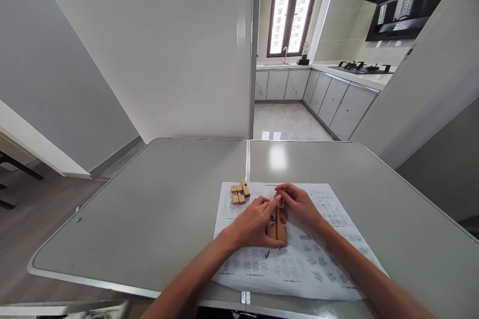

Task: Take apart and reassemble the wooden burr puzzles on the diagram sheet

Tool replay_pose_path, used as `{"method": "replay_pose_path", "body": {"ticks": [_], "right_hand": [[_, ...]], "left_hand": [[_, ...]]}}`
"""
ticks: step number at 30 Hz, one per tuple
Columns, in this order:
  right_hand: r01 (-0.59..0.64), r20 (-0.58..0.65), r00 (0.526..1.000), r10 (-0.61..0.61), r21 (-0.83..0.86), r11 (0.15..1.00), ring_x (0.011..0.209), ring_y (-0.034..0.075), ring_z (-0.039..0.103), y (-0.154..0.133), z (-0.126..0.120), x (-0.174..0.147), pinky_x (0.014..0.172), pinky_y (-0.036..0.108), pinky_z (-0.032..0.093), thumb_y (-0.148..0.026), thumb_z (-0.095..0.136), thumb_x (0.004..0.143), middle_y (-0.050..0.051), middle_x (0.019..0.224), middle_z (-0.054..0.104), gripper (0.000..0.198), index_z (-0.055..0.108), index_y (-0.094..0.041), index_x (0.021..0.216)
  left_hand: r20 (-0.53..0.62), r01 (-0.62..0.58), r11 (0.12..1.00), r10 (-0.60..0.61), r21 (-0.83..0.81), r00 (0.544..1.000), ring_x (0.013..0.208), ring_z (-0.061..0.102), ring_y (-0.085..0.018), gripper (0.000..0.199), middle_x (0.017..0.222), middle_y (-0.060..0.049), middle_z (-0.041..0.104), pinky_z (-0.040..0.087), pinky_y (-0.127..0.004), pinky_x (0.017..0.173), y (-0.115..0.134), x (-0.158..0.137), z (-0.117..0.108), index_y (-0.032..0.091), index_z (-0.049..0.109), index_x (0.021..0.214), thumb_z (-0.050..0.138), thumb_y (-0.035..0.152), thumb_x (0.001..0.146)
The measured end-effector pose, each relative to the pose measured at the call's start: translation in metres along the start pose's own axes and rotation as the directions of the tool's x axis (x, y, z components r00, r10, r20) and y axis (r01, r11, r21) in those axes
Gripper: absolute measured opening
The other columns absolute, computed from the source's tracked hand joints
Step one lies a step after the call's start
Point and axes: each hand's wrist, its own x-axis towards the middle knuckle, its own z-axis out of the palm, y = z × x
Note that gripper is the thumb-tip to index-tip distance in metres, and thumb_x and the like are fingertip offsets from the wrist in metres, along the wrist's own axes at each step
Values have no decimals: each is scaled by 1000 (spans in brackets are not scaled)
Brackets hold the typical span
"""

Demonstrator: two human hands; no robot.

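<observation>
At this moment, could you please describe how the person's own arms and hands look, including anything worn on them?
The left hand and right hand are ungloved. The left forearm and right forearm are bare and slim, with no sleeve, watch or bracelet in view. I see no markings.

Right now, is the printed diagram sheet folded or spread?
Spread: the printed diagram sheet lies open on the table, with figures visible out toward its edges.
</observation>
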Motion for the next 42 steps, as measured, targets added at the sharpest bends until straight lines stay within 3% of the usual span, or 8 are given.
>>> {"method": "replay_pose_path", "body": {"ticks": [6, 9, 14, 20, 22, 27, 33, 42], "right_hand": [[80, 42, 996, -74, -168, 983, 70, 18, 65, -7, -5, 0, 70, 33, 52, -51, 54, 99, 4, 88, 73, 33, 67, -21, 104], [120, 144, 986, -81, -289, 950, 69, 18, 61, -14, -15, 0, 65, 31, 48, -49, 52, 100, 3, 83, 73, 33, 69, -21, 98], [78, 369, 927, 62, -352, 933, 61, 14, 53, -18, -32, 0, 58, 27, 41, -54, 61, 95, 0, 74, 68, 34, 71, -21, 95], [-2, 469, 866, 176, -348, 938, 58, 12, 51, -25, -42, 0, 55, 24, 40, -57, 74, 85, -3, 66, 61, 40, 71, -20, 100], [-61, 510, 824, 245, -350, 935, 55, 12, 52, -32, -45, -2, 52, 23, 40, -56, 78, 81, -4, 65, 61, 42, 71, -21, 103], [-259, 615, 660, 431, -352, 899, 40, 10, 52, -38, -52, -6, 38, 20, 38, -56, 85, 73, -3, 65, 68, 56, 68, -24, 117], [-266, 643, 648, 407, -309, 913, 35, 9, 52, -30, -49, -8, 35, 18, 40, -50, 87, 74, -5, 59, 67, 54, 68, -25, 118], [-278, 655, 622, 428, -326, 903, 38, 11, 56, -38, -48, -8, 36, 20, 41, -49, 89, 69, -3, 58, 69, 42, 70, -21, 94]], "left_hand": [[-35, -10, 999, 11, 49, 999, 125, 56, -37, 115, 139, -17, 59, 49, -53, 106, -1, -1, 8, 20, 21, 161, 82, 60, 73], [-19, -52, 998, 52, 22, 998, 131, 53, -36, 116, 144, -17, 55, 47, -51, 109, -2, -5, 1, 23, 18, 162, 83, 60, 73], [-19, -45, 997, 46, 58, 999, 136, 50, -35, 113, 148, -16, 53, 42, -51, 115, -9, -16, -17, 25, 25, 160, 83, 63, 71], [-7, 8, 995, -8, 101, 1000, 136, 49, -37, 118, 145, -16, 56, 40, -53, 116, -21, -26, -25, 24, 28, 160, 85, 67, 66], [-4, 29, 995, -29, 91, 1000, 136, 50, -37, 115, 142, -15, 58, 41, -53, 115, -23, -28, -26, 25, 31, 159, 86, 66, 67], [-15, 52, 997, -51, 49, 999, 134, 51, -36, 110, 139, -14, 60, 43, -52, 113, -24, -30, -28, 27, 35, 158, 87, 62, 68], [-28, 74, 996, -73, 47, 997, 126, 54, -34, 106, 135, -14, 62, 45, -51, 110, -25, -30, -29, 24, 41, 153, 84, 68, 68], [-97, 114, 993, -115, -25, 989, 127, 56, -33, 103, 132, -12, 63, 48, -49, 108, -21, -29, -35, 26, 44, 150, 86, 66, 65]]}}
